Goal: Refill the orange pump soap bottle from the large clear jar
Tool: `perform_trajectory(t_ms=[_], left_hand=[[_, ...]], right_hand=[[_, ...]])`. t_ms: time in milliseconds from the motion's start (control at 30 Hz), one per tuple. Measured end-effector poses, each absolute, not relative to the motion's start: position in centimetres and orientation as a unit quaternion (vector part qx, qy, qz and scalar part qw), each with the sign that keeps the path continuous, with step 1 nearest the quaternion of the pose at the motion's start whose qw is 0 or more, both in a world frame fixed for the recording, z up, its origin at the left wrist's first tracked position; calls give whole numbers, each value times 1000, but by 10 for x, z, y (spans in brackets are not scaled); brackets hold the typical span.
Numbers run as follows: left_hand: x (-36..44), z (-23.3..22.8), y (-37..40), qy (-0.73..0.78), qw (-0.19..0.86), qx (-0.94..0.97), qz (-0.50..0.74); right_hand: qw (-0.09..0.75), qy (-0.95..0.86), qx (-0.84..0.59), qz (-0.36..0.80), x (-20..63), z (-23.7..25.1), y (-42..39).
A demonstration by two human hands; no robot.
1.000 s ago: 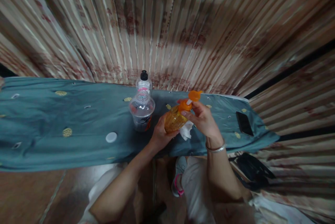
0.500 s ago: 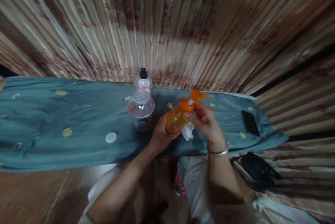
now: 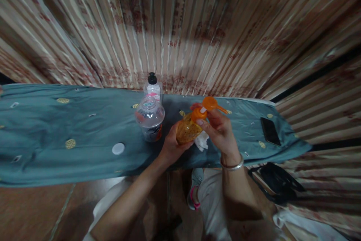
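An amber pump bottle is tilted to the right above the table, with my left hand wrapped round its body from the left. At its top is an orange pump head with a spout, above an orange screw collar. My right hand pinches that collar, thumb on the near side; some of its fingers are hidden behind. Below the bottle lies a crumpled white tissue. To the left stands a clear plastic cup with a domed lid, in front of a clear bottle with a black cap.
A green cloth with pineapple prints covers the long table. On it are a round white lid at the front and a black phone at the right. A pleated curtain hangs behind; a black bag is at lower right.
The orange pump head has turned, so its spout now points more down to the right. My right hand has shifted slightly at the collar, while my left hand keeps its hold.
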State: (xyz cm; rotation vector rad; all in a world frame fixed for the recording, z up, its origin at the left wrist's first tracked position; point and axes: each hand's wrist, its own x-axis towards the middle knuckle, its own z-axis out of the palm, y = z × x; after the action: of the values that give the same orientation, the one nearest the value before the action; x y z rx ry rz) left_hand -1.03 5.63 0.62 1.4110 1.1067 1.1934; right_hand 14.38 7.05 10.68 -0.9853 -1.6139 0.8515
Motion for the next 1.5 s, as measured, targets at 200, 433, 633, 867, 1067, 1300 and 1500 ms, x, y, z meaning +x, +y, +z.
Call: perform_trajectory(t_ms=[200,433,633,867,1067,1300,1500], left_hand=[[-10,7,57,453,481,574,483],[-11,8,57,451,487,575,478],[-11,7,57,451,482,579,480],[-12,8,56,455,474,583,478],[-14,6,55,459,474,583,474],[-12,5,55,455,481,578,477],[-11,7,56,455,491,573,473]], right_hand=[[549,-635,-467,275,134,102,68],[540,-636,-473,283,129,104,63],[519,-661,-492,225,127,104,60],[537,-632,-555,73,118,102,56],[500,-655,-549,140,126,111,55],[477,-701,-452,277,135,120,56],[476,-701,-475,235,134,116,60]])
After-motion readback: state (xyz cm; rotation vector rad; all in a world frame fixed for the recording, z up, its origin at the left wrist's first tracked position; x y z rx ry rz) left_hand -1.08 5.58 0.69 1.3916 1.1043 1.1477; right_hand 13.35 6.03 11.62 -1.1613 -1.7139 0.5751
